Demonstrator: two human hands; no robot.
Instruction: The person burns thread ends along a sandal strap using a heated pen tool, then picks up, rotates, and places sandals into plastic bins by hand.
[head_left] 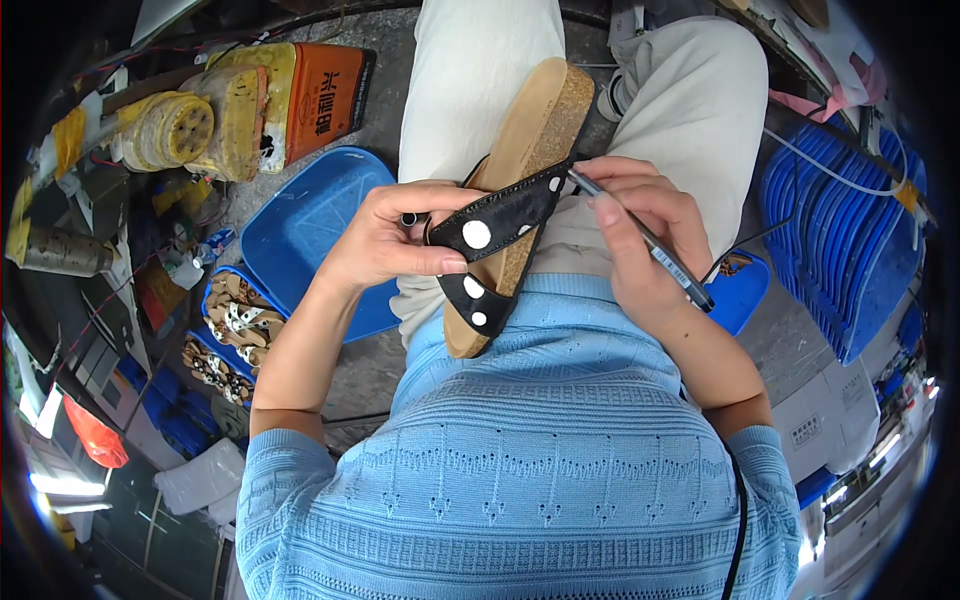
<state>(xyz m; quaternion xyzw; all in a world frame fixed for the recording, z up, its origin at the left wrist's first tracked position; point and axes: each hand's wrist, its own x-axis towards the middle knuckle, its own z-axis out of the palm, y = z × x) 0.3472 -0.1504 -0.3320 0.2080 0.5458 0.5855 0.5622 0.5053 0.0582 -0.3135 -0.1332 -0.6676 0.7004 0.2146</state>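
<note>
Because the left hand [393, 236] clamps the dotted black strap [508, 212], the sandal [520, 140] sits steady mid-frame, strap facing up; right hand [646, 212], right of centre, grips a marker [657, 249], tip at strap's edge, contact unclear.

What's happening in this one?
A seated person holds a cork-soled sandal over their lap. The left-hand grip pinches its black strap with white dots. The right-hand grip holds a pen, its tip at the strap's far edge; whether it touches is too fine to tell. A blue tub sits to the left, near more sandals, and blue trays are stacked to the right.
</note>
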